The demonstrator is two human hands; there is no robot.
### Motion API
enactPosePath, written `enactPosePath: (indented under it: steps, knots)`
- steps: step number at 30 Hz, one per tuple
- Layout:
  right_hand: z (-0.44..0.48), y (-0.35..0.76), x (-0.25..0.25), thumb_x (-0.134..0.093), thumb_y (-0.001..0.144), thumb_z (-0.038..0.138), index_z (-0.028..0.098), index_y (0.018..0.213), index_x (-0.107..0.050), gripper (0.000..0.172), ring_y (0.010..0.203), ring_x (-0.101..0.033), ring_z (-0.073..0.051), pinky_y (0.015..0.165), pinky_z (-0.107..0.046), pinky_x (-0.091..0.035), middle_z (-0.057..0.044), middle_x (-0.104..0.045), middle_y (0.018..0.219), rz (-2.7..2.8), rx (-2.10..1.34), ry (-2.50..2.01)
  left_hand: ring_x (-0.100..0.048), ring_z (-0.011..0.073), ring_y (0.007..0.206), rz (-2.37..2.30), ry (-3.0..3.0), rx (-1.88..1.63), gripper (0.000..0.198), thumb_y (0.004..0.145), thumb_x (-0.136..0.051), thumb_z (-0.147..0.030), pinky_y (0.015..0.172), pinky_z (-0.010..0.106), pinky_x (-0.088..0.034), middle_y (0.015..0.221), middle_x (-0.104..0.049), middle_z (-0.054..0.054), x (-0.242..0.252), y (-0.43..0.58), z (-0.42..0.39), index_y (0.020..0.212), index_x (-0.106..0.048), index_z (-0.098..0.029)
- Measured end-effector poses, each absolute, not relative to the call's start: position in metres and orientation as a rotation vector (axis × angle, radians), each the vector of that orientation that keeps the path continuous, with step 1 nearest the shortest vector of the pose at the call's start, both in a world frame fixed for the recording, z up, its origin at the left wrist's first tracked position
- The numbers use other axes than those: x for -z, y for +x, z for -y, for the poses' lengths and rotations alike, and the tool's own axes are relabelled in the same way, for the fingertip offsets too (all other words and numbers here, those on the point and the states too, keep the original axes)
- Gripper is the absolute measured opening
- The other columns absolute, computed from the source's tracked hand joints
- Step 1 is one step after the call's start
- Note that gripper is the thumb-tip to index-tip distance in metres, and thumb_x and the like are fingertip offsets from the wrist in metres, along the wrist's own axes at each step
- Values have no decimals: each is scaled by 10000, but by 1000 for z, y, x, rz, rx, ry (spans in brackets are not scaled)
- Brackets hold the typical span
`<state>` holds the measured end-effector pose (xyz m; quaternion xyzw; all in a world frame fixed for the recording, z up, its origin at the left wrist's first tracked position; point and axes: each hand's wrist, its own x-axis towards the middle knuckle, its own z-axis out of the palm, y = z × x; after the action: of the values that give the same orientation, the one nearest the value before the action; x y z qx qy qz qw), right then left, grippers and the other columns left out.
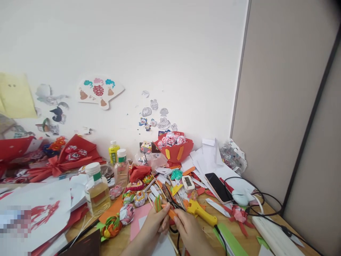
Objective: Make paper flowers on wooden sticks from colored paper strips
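My left hand (155, 222) is low in the middle of the view, its fingers pinched on a small orange and green paper piece (159, 204). My right hand (186, 227) sits just to its right, fingers closed on the orange end of that same paper piece (172, 213). Black scissors (170, 199) lie on the table just beyond the fingertips. A yellow glue gun (201, 212) lies right of my right hand, close to it. Rolled paper flowers (127, 212) lie left of my left hand.
A wooden table (247, 245) is crowded with paper scraps, bottles (97, 190), a red paper bouquet (174, 147), a phone (218, 187), a white mouse (239, 197) and black cables (266, 206). White sheets (39, 209) cover the left side. A wall with paper cutouts stands behind.
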<state>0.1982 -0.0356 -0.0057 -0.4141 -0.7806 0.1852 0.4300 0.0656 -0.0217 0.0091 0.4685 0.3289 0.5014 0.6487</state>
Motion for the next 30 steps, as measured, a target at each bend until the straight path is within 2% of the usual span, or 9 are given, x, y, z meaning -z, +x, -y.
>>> enactPosePath:
  steps: [5, 12, 15, 18, 22, 24, 26, 28, 30]
  knots:
    - [35, 196, 9, -271, 936, 308, 184, 802, -557, 339, 587, -585, -148, 516, -212, -375, -19, -620, 658, 1889, -218, -1180, -184, 35, 300, -840, 1039, -1227, 464, 608, -662, -606, 333, 170, -194, 338, -331, -130, -9, 66, 19, 771, -543, -188]
    - [43, 192, 0, -308, 910, 222, 198, 823, -561, 268, 637, -600, -159, 561, -233, -439, -29, -623, 698, 1750, -16, -1048, -247, 31, 301, -908, 1103, -1271, 509, 611, -616, -660, 333, 176, -214, 336, -337, -103, 3, 75, 20, 557, -418, -195]
    - [47, 187, -4, -342, 887, 172, 203, 905, -582, 243, 770, -601, -176, 673, -274, -475, -54, -624, 808, 1731, 44, -979, -229, 26, 312, -876, 1104, -1244, 503, 610, -608, -670, 333, 163, -166, 374, -353, -111, 6, 79, 24, 707, -508, -187]
    - [50, 182, -4, -365, 880, 173, 204, 883, -605, 242, 736, -574, -178, 644, -287, -477, -54, -580, 781, 1719, 122, -1003, -237, 33, 344, -880, 1063, -1248, 534, 620, -609, -661, 353, 160, -183, 416, -338, -117, 1, 81, 31, 865, -537, -192]
    - [49, 178, 1, -346, 896, 174, 202, 907, -614, 270, 684, -554, -180, 603, -293, -472, -42, -573, 722, 1747, 212, -990, -416, 82, 436, -883, 1046, -1257, 520, 671, -580, -634, 390, 181, -287, 560, -513, -56, -11, 80, 41, 970, -564, -209]
    - [47, 177, 4, -333, 901, 170, 195, 959, -606, 280, 710, -565, -191, 629, -311, -482, -53, -600, 750, 1764, 261, -966, -541, 133, 587, -869, 1083, -1252, 469, 724, -551, -594, 460, 209, -380, 735, -614, -2, -16, 79, 44, 1002, -578, -217]
    - [47, 176, 6, -327, 899, 161, 188, 985, -599, 287, 726, -572, -198, 644, -322, -490, -63, -617, 776, 1785, 281, -966, -593, 181, 799, -852, 1115, -1255, 429, 748, -549, -557, 634, 249, -465, 879, -647, 29, -18, 77, 45, 1008, -592, -218]
    - [48, 176, 5, -327, 889, 142, 182, 1005, -595, 295, 738, -577, -204, 654, -331, -494, -72, -625, 793, 1808, 275, -974, -561, 203, 981, -836, 1122, -1250, 419, 749, -559, -541, 853, 286, -439, 977, -646, 45, -18, 75, 45, 1001, -599, -208]
    - [50, 177, 2, -329, 873, 122, 178, 1025, -592, 309, 749, -577, -209, 665, -338, -494, -79, -628, 803, 1827, 259, -977, -521, 211, 1065, -819, 1115, -1230, 439, 746, -556, -553, 972, 314, -366, 1039, -634, 61, -15, 74, 45, 995, -594, -194]
